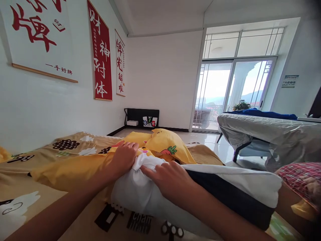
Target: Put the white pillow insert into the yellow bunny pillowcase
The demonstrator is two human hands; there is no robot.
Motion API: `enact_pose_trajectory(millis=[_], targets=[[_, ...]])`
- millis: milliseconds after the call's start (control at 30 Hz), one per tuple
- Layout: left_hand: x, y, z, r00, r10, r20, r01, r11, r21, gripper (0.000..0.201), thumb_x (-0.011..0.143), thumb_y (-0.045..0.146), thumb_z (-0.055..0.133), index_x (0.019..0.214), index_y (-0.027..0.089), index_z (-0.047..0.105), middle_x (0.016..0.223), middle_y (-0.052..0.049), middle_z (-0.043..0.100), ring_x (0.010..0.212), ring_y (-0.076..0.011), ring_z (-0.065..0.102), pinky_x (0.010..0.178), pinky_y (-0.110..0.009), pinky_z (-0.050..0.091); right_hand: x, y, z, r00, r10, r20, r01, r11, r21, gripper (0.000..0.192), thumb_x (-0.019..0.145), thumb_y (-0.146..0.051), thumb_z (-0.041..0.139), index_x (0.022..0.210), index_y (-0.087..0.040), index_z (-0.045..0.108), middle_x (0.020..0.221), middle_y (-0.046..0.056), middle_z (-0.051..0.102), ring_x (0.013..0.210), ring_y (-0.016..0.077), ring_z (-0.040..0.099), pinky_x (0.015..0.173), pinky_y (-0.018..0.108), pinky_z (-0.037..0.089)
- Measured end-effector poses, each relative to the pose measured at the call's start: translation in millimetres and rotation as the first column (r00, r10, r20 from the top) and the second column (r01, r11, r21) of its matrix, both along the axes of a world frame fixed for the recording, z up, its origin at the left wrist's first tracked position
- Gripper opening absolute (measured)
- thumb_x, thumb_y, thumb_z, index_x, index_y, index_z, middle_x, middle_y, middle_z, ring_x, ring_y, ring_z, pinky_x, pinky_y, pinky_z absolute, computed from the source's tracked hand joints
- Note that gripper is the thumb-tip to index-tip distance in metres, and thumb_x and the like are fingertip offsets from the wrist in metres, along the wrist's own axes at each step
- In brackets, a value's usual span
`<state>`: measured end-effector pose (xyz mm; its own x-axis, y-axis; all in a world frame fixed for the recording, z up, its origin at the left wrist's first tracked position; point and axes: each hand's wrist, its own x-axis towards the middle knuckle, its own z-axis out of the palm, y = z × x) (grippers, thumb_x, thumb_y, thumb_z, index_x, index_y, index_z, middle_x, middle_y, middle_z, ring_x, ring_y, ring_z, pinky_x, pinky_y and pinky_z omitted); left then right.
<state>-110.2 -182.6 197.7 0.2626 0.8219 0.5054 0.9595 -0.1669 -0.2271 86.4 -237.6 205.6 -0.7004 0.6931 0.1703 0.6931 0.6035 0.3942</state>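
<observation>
A single view is given, taken from a camera worn on the person's head. It is aimed forward and slightly down, low over a tan patterned bedspread (75, 144), so that both forearms are seen entering from the bottom edge at close range. Beyond them, the white wall (163, 73) and tall glass balcony doors (233, 90) are taken in at a distance.

**Colours and patterns at the bed**

The pillow (140, 194) was white, with a black band. At its 11 o'clock, the pillowcase (160, 142) was yellow, printed with an orange carrot. The bedsheet (62, 147) was tan, patterned with dark grape clusters and white clouds. At 10 o'clock hung a red scroll (100, 53) bearing white characters.
</observation>
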Motion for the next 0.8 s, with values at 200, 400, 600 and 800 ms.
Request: enact_pose_trajectory(millis=[200, 400, 600, 800], targets=[[0.6, 22.5, 34.3, 0.994, 0.061, -0.09, -0.026, 0.936, 0.352, 0.02, 0.092, 0.017, 0.043, 0.099, 0.014, 0.062, 0.099, -0.011, 0.063, 0.095, -0.0283, 0.055, 0.077, -0.04, 0.041, 12.1, 31.8, 58.6, 0.989, -0.03, -0.142, 0.018, 0.996, -0.084, 0.05, 0.094, -0.027, 0.042, 0.14, -0.046, 0.041, 0.103, 0.005, 0.066, 0.097, 0.0226, 0.06, 0.083, 0.034, 0.041], [21.9, 54.4, -10.8, 0.98, -0.05, -0.193, 0.07, 0.993, 0.1, 0.036, 0.094, 0.007, 0.028, 0.102, 0.009, 0.063, 0.091, -0.016, 0.064, 0.087, -0.0274, 0.06, 0.071, -0.037, 0.042, 32.1, 100.3, -2.2, 0.975, -0.038, -0.217, -0.066, 0.889, -0.452, 0.056, 0.091, -0.03, 0.046, 0.145, -0.042, 0.036, 0.125, 0.002, 0.06, 0.11, 0.023, 0.056, 0.094, 0.037, 0.042], [48.7, 76.1, -1.5, 1.0, 0.008, -0.011, -0.008, 1.0, 0.017, 0.02, 0.086, 0.012, 0.046, 0.098, 0.013, 0.062, 0.091, -0.012, 0.068, 0.09, -0.0261, 0.064, 0.064, -0.031, 0.044, 27.0, 110.2, -17.3, 0.98, -0.017, -0.2, -0.067, 0.911, -0.407, 0.047, 0.089, -0.032, 0.047, 0.135, -0.035, 0.051, 0.118, 0.004, 0.064, 0.106, 0.0237, 0.059, 0.09, 0.036, 0.044], [88.0, 82.9, -8.4, 0.998, -0.053, 0.025, 0.055, 0.997, -0.049, 0.018, 0.087, 0.019, 0.05, 0.101, 0.014, 0.061, 0.094, -0.01, 0.068, 0.09, -0.0234, 0.064, 0.064, -0.029, 0.044, 12.7, 105.2, -27.3, 0.994, -0.002, -0.108, -0.026, 0.965, -0.262, 0.034, 0.089, -0.033, 0.047, 0.117, -0.027, 0.065, 0.109, 0.009, 0.066, 0.1, 0.0254, 0.062, 0.079, 0.032, 0.045]])
